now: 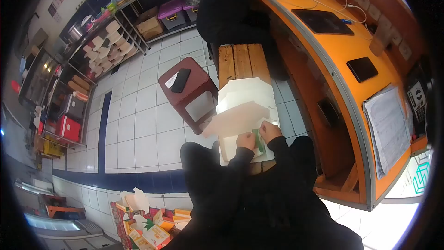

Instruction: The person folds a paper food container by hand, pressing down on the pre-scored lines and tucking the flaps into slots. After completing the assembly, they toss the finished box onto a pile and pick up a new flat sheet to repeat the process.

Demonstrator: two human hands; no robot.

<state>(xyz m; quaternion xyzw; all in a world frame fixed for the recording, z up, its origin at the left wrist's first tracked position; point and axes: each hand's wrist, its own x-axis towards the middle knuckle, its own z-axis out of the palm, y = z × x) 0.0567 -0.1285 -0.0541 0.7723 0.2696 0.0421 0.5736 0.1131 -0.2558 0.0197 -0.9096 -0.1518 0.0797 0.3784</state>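
Note:
An unfolded cardboard food box, pale inside, lies across the wooden bench before my knees, with its broad flaps raised at the far side. My left hand is closed on the box's near part. Just to its right, my right hand also has its fingers curled tight on the box. Between the two hands shows a green printed panel of the same box. The exact edges under my fingers are hidden. A pinkish flap stands tilted just beyond my hands.
Past the box, the wooden bench reaches a person in black. A maroon stool holds a phone. On the right runs an orange counter with papers. Folded printed boxes are piled at lower left.

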